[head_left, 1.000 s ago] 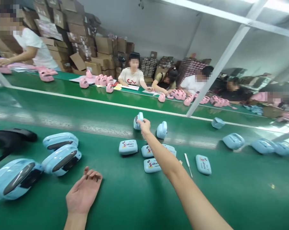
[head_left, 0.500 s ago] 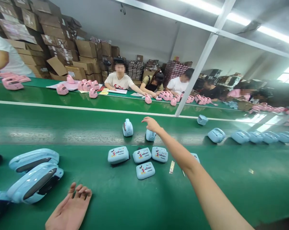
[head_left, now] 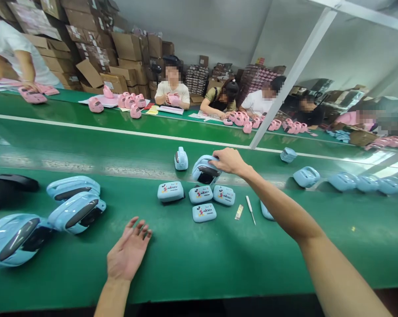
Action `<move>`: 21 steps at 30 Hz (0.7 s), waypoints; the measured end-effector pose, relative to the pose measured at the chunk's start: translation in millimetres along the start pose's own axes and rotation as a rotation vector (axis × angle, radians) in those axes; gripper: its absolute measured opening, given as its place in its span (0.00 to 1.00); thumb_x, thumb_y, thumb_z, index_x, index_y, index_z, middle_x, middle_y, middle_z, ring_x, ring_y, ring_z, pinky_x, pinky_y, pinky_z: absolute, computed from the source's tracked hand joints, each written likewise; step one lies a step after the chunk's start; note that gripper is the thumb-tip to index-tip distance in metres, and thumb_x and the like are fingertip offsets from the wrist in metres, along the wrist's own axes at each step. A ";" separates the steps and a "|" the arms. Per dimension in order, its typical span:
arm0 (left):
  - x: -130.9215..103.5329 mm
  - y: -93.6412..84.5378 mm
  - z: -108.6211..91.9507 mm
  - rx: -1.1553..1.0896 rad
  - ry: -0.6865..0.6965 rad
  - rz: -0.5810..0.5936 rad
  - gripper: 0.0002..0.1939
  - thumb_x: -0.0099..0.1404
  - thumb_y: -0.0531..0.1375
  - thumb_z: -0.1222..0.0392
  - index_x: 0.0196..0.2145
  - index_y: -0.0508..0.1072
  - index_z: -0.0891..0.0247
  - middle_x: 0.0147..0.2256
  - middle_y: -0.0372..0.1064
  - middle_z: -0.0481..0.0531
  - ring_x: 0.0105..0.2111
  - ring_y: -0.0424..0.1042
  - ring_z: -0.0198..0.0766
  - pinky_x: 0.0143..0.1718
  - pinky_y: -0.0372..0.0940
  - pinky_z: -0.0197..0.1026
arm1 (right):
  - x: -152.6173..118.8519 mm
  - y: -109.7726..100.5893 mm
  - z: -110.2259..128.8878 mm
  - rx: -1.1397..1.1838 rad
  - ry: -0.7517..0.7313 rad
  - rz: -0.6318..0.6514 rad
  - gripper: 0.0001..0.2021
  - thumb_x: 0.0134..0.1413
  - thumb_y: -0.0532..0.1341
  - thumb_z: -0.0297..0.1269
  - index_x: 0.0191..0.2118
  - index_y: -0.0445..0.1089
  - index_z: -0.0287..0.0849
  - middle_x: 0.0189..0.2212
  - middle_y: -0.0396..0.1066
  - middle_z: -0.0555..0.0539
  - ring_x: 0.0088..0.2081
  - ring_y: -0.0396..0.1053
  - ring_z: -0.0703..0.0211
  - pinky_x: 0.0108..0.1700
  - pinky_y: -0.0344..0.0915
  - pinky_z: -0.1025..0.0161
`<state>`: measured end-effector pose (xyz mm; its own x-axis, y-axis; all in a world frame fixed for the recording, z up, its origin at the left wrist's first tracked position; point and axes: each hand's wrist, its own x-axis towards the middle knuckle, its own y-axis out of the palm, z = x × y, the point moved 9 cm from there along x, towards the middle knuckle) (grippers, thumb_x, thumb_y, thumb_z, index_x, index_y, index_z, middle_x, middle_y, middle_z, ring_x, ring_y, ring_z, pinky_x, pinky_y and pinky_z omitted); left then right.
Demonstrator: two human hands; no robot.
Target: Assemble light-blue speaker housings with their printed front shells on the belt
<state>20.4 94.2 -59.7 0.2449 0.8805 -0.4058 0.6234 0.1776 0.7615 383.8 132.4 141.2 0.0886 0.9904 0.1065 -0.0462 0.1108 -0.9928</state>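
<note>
My right hand (head_left: pixel 230 161) reaches out over the green table and has its fingers closed on the side of a light blue plastic casing (head_left: pixel 202 163) with a looped handle and a dark front panel. It is tilted, and I cannot tell whether it still touches the surface. My left hand (head_left: pixel 129 248) lies palm up near the front, fingers spread and holding nothing. Between the hands are several light blue covers (head_left: pixel 204 212) printed with a mouse figure and lettering. A similar casing (head_left: pixel 181 159) stands upright just left of the held one.
Large blue casings (head_left: pixel 76 211) lie at the left, beside a black object (head_left: pixel 12 187). A screwdriver (head_left: pixel 251 210) and a small paper strip (head_left: pixel 239 212) lie right of the covers. More blue casings (head_left: pixel 306 176) line the right. Across the table, people sit among pink casings (head_left: pixel 129 101).
My right hand has closed on the blue casing and turned it so its dark panel faces me. The view has shifted; my left hand stays open.
</note>
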 end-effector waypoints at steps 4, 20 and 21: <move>-5.3 44.1 55.9 -0.042 -0.161 0.164 0.24 0.66 0.60 0.41 0.52 0.76 0.58 0.49 0.78 0.60 0.51 0.75 0.51 0.53 0.70 0.54 | -46.5 38.2 70.0 0.691 -0.108 0.222 0.21 0.63 0.60 0.52 0.29 0.77 0.39 0.26 0.80 0.46 0.30 0.77 0.56 0.32 0.64 0.66; -28.0 -32.2 29.6 -0.241 -0.227 -0.016 0.23 0.71 0.55 0.52 0.62 0.69 0.53 0.50 0.79 0.62 0.57 0.73 0.59 0.60 0.61 0.70 | -133.2 157.1 57.8 0.325 -0.184 0.112 0.28 0.47 0.69 0.23 0.57 0.72 0.42 0.58 0.71 0.38 0.58 0.68 0.43 0.63 0.63 0.44; -26.1 -32.2 27.0 -0.236 -0.202 -0.048 0.23 0.72 0.54 0.52 0.62 0.70 0.54 0.49 0.79 0.61 0.54 0.75 0.57 0.59 0.64 0.68 | -133.6 158.6 58.3 0.346 -0.171 0.111 0.28 0.47 0.69 0.23 0.57 0.72 0.42 0.58 0.70 0.38 0.58 0.68 0.43 0.62 0.64 0.44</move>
<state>14.0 53.6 -87.3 0.3763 0.7677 -0.5187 0.4542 0.3351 0.8255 306.7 22.5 -27.2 -0.1019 0.9941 0.0361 -0.3814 -0.0056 -0.9244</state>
